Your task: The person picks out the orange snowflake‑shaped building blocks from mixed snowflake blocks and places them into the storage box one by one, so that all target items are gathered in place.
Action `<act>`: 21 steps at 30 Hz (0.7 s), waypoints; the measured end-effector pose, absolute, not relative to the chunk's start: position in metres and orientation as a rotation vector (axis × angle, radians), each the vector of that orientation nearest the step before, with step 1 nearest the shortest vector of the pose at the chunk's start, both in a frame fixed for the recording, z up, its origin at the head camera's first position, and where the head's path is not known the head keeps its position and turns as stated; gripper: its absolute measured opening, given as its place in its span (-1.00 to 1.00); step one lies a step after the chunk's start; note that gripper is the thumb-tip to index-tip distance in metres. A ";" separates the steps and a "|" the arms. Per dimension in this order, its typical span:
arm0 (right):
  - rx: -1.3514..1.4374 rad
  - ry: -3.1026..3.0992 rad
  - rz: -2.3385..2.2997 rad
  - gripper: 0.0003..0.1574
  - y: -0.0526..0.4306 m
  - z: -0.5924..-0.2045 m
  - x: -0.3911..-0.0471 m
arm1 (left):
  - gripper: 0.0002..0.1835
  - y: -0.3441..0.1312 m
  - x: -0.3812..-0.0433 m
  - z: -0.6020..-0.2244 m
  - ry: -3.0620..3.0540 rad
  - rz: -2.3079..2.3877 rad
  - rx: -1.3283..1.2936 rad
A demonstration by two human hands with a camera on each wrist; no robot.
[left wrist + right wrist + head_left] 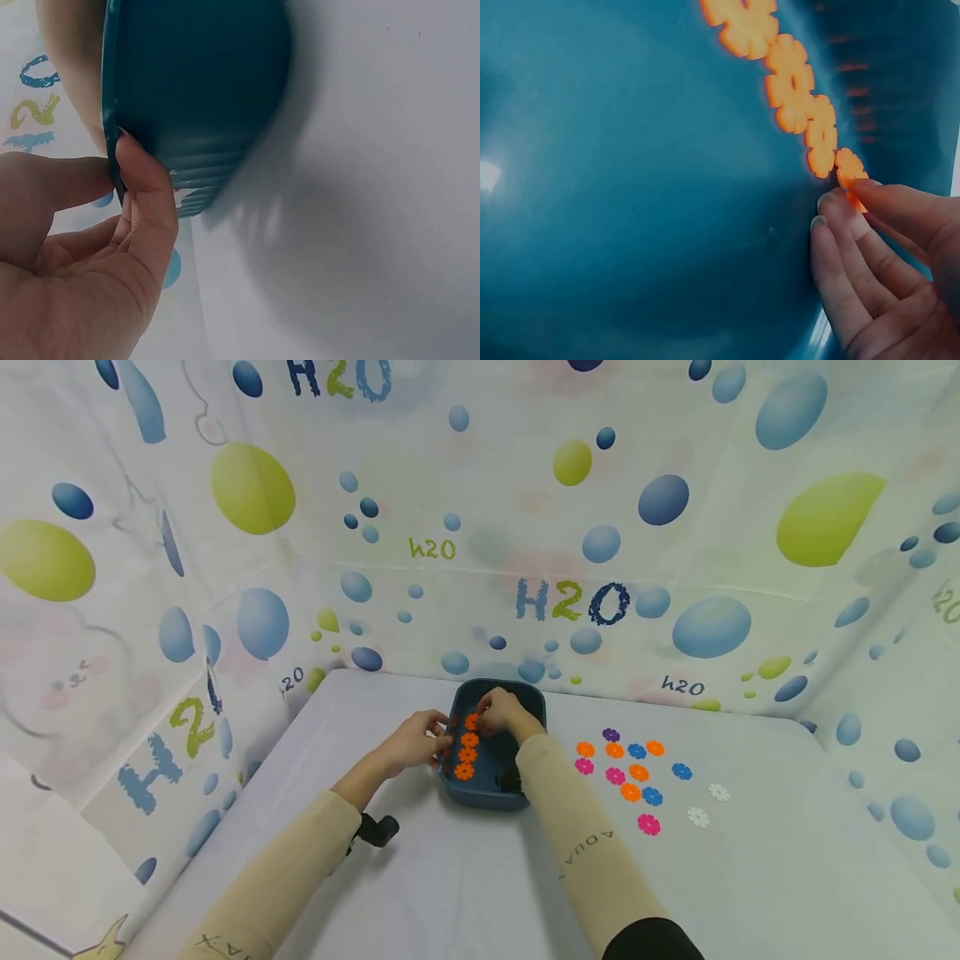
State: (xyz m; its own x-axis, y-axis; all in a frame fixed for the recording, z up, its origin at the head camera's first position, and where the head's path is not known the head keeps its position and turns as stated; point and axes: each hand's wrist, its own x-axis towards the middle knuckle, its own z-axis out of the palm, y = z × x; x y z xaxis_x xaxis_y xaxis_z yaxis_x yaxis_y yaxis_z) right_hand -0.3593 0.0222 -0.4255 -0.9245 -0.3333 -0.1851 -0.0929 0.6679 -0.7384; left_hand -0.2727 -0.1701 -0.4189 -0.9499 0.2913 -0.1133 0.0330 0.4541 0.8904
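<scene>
A dark blue plastic basin (483, 799) stands on the white table. Along its left inner side runs a row of several orange flower-shaped discs (467, 754), edge to edge. My left hand (408, 743) is at the basin's left side; in the left wrist view, its thumb and fingers pinch the rim (112, 90). Reaching into the basin's far part, my right hand (504, 714) pinches the orange flower-shaped disc (849, 166) at the row's far end between thumb and fingers. The fingertips partly cover that disc.
Loose flower-shaped discs in orange, pink (648, 824), blue (682, 771), purple (611, 735) and white (698, 817) lie flat on the table to the right of the basin. A patterned curtain (480, 527) rises behind and beside the table.
</scene>
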 end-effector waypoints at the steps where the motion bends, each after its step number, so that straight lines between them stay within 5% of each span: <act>1: -0.353 2.600 -1.086 -0.71 0.021 -0.426 -0.359 | -0.54 -0.170 -0.273 -0.419 2.456 1.496 0.280; 21: -0.359 2.677 -0.998 -0.68 0.024 -0.431 -0.360 | -0.54 -0.168 -0.269 -0.417 2.481 1.462 0.271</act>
